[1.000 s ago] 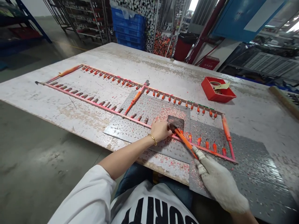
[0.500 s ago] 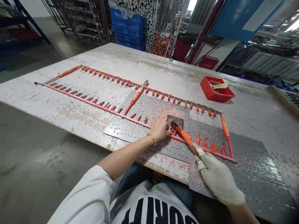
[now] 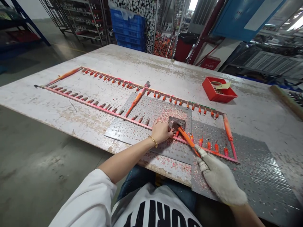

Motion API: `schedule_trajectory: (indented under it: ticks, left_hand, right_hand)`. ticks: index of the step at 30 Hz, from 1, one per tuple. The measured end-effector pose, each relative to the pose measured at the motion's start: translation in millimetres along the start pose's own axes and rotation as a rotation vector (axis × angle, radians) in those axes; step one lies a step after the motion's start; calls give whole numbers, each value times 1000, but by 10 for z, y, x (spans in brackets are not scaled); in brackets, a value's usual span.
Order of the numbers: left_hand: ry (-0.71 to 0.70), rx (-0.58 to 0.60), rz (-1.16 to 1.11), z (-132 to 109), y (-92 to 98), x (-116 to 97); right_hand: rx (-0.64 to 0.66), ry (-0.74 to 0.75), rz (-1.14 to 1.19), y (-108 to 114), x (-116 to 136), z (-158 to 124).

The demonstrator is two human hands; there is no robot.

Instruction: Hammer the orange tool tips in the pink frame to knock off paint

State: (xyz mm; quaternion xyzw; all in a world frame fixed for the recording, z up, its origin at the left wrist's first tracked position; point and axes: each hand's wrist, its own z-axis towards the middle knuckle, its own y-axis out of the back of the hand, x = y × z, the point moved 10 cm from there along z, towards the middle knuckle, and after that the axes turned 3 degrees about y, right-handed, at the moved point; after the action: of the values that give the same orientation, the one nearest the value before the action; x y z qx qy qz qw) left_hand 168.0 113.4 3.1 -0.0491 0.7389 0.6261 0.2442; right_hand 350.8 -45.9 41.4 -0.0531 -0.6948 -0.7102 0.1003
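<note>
A long pink-orange metal frame with rows of paint-coated hooks lies across the table. My bare left hand, wearing a gold bracelet, is closed in a pinch on the near rail of the frame beside a small dark plate. My right hand wears a white glove and grips the orange handle of a small hammer. The hammer's dark head rests at the plate, right next to my left fingers. Red and white paint chips lie scattered around that spot.
Grey perforated metal sheets lie under the near part of the frame. A red tray holding a tape roll sits at the back right of the worn white table. Blue crates and racks stand behind it.
The hammer head has shifted slightly up and left over the dark plate, and my gloved hand has drawn a little nearer. My left hand has stayed on the rail.
</note>
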Motion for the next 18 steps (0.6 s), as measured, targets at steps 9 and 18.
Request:
schedule_trajectory:
  ticks: [9, 18]
  left_hand:
    - [-17, -51, 19, -16, 7, -15]
    - [-52, -123, -37, -14, 0, -15]
  right_hand:
    - [46, -25, -75, 24, -62, -88]
    - [-101, -51, 68, 296, -112, -136]
